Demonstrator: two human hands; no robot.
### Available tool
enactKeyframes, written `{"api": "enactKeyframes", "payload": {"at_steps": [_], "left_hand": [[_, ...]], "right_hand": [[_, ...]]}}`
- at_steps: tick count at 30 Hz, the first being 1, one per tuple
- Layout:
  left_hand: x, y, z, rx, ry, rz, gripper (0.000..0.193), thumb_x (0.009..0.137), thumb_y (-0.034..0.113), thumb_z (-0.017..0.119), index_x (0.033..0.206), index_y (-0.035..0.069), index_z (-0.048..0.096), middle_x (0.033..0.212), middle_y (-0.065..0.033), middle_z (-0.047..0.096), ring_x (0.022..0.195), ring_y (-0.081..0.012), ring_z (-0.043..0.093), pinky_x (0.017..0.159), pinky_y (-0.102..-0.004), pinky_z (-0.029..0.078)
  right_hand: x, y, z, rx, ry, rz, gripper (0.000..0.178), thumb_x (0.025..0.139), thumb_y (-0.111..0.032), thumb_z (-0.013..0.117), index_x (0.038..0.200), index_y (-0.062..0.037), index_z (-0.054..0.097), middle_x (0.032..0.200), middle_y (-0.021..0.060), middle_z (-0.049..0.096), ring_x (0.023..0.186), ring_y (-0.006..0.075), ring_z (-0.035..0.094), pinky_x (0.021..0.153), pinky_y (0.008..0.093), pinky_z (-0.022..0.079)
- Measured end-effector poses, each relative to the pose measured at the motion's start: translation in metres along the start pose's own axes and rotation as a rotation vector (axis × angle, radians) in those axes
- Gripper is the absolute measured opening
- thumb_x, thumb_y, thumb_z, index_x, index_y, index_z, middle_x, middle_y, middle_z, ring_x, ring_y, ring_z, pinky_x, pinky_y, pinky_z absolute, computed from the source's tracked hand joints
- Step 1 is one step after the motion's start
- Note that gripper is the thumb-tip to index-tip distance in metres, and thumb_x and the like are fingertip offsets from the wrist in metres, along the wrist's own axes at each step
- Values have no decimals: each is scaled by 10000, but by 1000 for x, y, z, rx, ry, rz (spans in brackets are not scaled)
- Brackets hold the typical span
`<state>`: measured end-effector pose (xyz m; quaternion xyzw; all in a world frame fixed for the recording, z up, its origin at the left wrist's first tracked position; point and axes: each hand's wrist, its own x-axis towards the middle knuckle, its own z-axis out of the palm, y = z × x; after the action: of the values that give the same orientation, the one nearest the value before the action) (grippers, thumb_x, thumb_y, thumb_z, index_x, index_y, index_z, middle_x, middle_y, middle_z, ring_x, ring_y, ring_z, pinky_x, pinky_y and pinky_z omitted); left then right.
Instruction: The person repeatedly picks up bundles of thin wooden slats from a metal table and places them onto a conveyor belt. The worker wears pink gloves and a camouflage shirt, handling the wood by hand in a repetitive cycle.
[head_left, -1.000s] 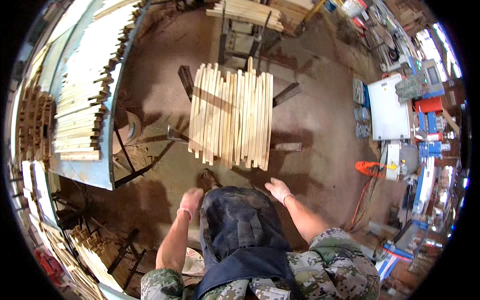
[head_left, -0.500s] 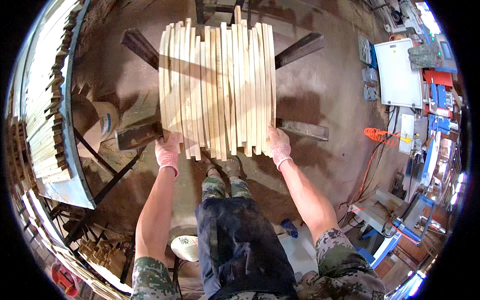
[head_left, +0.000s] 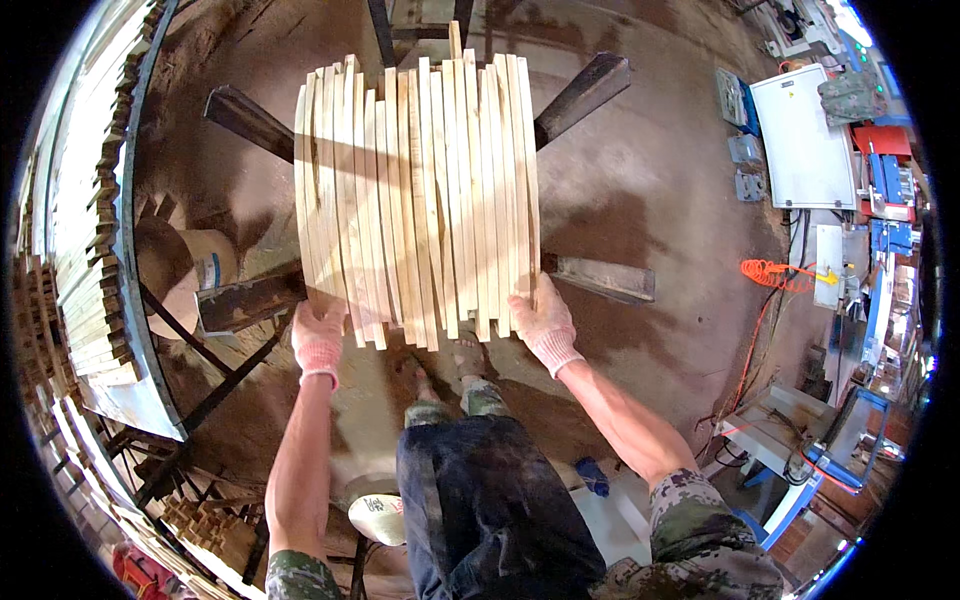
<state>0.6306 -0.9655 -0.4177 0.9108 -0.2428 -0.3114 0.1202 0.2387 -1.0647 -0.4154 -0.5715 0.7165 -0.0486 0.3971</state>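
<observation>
The gloved left hand (head_left: 318, 338) is curled at the near left corner of the stack of wooden strips (head_left: 420, 220), its thumb by the strip ends; the gloved right hand (head_left: 545, 315) cups the near right corner, thumb over the top. Most of the fingers are hidden, so how firmly either one grips cannot be told. The stack lies straight ahead, across a dark metal stand (head_left: 250, 298) whose bars spread out left and right. To handle it well, I would press inward evenly from both sides, low down, so the middle strips stay pinched; the ends are uneven and one strip juts out at the far side, so loose pieces could slip. The near left bar sits just beside the left hand and could catch knuckles. Farther left is a table (head_left: 150, 402) of more strips, with a pale tub (head_left: 208, 260) near it. A round stool (head_left: 378, 518) stands near the left leg. Well right are an orange coiled hose (head_left: 768, 275) and a white cabinet (head_left: 805, 140).
</observation>
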Motion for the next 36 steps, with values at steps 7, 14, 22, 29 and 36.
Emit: {"api": "enactKeyframes", "payload": {"at_steps": [7, 14, 22, 29, 36], "left_hand": [[12, 1, 35, -208, 191, -145, 777, 840, 565, 845, 1266, -60, 667, 1226, -287, 731, 1151, -411, 705, 1007, -459, 531], [-1, -5, 21, -36, 182, 28, 758, 881, 610, 792, 1233, -53, 686, 1185, -282, 735, 1128, -454, 709, 968, -508, 548], [-66, -56, 12, -48, 128, 136, 603, 875, 498, 840, 1099, -40, 685, 1001, -246, 760, 927, -389, 752, 840, -496, 581], [-104, -165, 24, -237, -141, -21, 587, 897, 508, 853, 1039, -48, 729, 891, -156, 759, 826, -245, 709, 800, -399, 573], [-31, -88, 16, -688, -415, -158, 779, 903, 430, 879, 1447, -48, 594, 1332, -195, 726, 1292, -281, 642, 1160, -424, 457]], "right_hand": [[15, 14, 19, 186, 81, -142, 970, 950, -309, 756, 1725, -91, 215, 1567, 282, 528, 1396, 405, 578, 1186, 442, 455], [6, -49, 23, 96, 205, 18, 980, 939, -355, 784, 1705, -29, 264, 1441, 316, 607, 1316, 391, 620, 1131, 438, 485], [-60, 11, 37, 38, 254, 16, 1003, 920, -444, 783, 1694, -52, 279, 1501, 292, 573, 1391, 464, 547, 1175, 519, 438], [-112, 99, 29, 194, 69, 32, 1000, 966, -651, 684, 1664, -24, 338, 1551, 317, 536, 1445, 406, 542, 1199, 459, 417], [-40, 91, 26, 857, -215, 204, 705, 994, -520, 757, 1439, 4, 601, 1254, 126, 702, 1152, 199, 659, 1026, 398, 541]]}}
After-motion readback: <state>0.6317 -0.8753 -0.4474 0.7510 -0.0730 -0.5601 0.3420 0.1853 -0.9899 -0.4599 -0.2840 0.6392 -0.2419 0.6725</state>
